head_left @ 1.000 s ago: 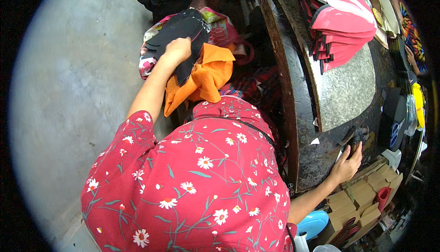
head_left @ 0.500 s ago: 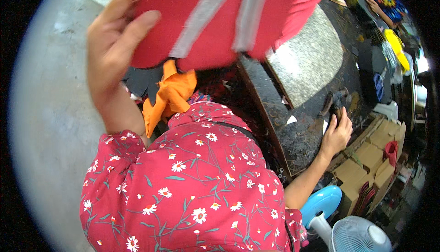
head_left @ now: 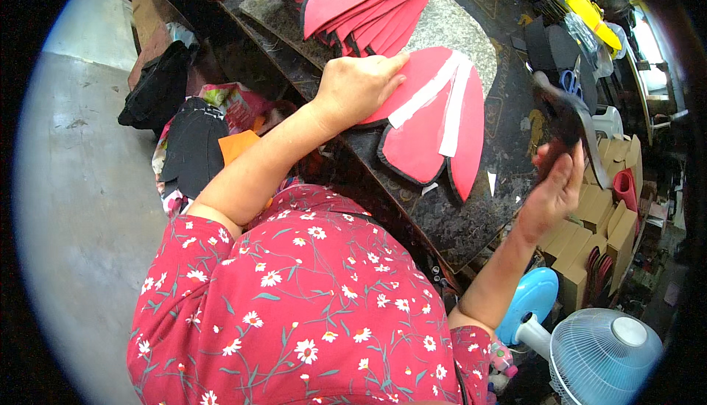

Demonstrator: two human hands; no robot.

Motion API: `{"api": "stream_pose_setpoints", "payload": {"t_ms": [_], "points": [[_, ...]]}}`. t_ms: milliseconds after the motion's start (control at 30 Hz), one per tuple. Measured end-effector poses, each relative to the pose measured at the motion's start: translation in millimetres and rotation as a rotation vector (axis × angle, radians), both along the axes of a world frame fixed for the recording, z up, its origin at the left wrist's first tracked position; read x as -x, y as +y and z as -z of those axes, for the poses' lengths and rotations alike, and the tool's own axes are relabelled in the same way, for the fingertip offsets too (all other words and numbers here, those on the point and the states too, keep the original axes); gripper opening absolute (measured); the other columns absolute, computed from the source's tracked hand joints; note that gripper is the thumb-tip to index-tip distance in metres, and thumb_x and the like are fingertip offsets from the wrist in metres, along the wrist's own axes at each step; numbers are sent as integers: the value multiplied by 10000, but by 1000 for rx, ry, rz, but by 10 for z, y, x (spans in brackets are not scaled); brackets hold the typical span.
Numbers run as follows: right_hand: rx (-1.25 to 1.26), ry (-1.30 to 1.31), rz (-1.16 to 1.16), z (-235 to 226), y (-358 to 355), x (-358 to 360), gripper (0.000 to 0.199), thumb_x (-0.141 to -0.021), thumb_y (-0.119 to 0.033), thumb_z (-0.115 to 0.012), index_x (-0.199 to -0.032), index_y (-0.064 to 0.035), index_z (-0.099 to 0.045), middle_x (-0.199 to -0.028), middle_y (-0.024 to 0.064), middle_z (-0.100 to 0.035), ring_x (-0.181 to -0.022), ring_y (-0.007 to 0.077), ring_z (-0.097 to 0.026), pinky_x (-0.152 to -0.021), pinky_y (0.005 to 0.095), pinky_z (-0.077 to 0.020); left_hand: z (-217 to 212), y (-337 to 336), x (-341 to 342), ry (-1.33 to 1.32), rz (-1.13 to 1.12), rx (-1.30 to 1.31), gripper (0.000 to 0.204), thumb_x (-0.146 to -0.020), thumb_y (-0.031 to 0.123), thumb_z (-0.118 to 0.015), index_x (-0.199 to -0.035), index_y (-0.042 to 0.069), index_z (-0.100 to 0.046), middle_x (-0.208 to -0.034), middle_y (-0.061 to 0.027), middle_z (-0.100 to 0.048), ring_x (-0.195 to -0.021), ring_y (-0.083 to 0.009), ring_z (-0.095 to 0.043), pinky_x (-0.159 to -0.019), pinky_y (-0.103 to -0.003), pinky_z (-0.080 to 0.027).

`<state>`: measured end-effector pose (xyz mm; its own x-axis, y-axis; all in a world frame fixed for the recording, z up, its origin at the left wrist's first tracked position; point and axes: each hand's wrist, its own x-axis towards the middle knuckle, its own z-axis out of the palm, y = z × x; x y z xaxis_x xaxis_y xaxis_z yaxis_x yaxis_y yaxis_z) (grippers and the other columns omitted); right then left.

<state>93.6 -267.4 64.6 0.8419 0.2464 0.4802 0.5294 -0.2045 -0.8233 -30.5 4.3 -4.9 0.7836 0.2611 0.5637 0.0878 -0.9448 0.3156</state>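
Note:
My left hand pinches the upper left edge of a red, black-edged cut piece. That piece looks like a shoe upper, with two white strips in a V and a slit at its lower edge. It lies on the dark worktable, its upper part over a speckled stone slab. To its right, my right hand is raised, closed around a dark, hammer-like tool that motion has blurred. Just beyond my left hand, similar red pieces are fanned in a stack.
Scissors with blue handles and a yellow item lie at the far right. Cardboard boxes and a fan stand at my right. Black pieces and orange cloth are at my left. White scraps dot the tabletop.
The red piece has come down from close before me onto the table, still in my left hand. My right hand has lifted the dark tool off the tabletop.

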Motion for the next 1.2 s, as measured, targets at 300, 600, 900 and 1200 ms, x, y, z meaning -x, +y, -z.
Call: {"api": "stream_pose_setpoints", "payload": {"t_ms": [300,600,900,1200], "points": [[727,-292,-91,129,647,-166,293,-982,-383,-575,-1181,-216,-710,-1050,90,-726,-881,283,-715,-737,370,-553,61,-95,-23,-6,-56,7,247,-880,206,-651,-1115,162,-712,-887,-56,-721,-697,-221,-695,-566,-338,-549],[795,-1,44,160,706,-372,369,-998,-498,-506,-1260,-292,-666,-963,161,-720,-873,350,-707,-735,435,-541,55,-100,-18,-50,-44,19,255,-876,206,-642,-1120,173,-710,-889,-46,-723,-683,-219,-694,-563,-338,-552],[636,-133,-135,151,463,116,279,-994,-318,-574,-1141,-125,-711,-954,114,-722,-802,301,-705,-700,373,-539,116,-95,-54,-159,-55,-12,193,-879,226,-641,-1052,173,-707,-712,-32,-660,-582,-209,-665,-475,-335,-519],[484,-148,-203,136,368,338,210,-946,-235,-648,-1084,-83,-692,-843,120,-685,-717,315,-675,-629,383,-523,126,-101,-62,-144,-83,-32,189,-877,226,-633,-1046,188,-707,-709,-30,-658,-579,-215,-665,-477,-338,-524]]}}
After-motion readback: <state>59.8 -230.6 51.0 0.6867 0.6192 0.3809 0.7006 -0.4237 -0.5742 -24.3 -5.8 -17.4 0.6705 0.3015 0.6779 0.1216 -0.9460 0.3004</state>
